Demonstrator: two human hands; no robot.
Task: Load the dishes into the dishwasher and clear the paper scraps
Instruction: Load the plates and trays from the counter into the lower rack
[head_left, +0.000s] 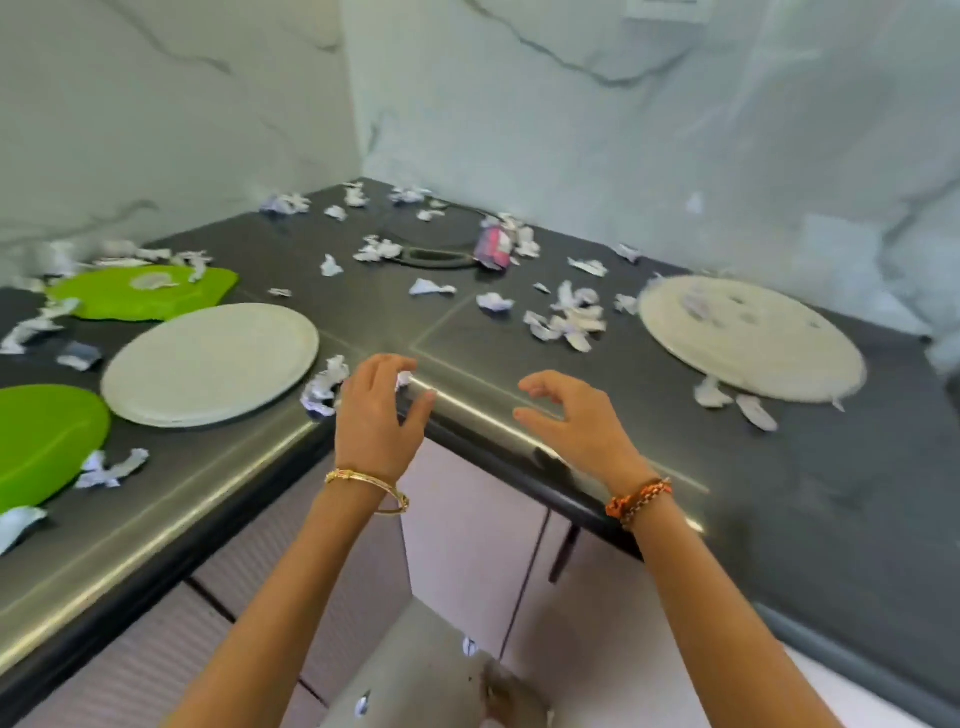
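Hands, left (376, 410) and right (571, 415), hover loosely spread, holding nothing.

Green plate (47, 441) cut off by left edge, left fingertips (402, 376) hide a scrap, far scraps (291, 203) blurred

Countertop (363, 306): dark, matt stone look, with a glossy metal edge strip (156, 519). Walls (571, 104): smooth, marble-patterned. Scraps (569, 317): crumpled white paper. Left green plates (140, 293): glossy plastic. Pale plates (210, 364): matt.
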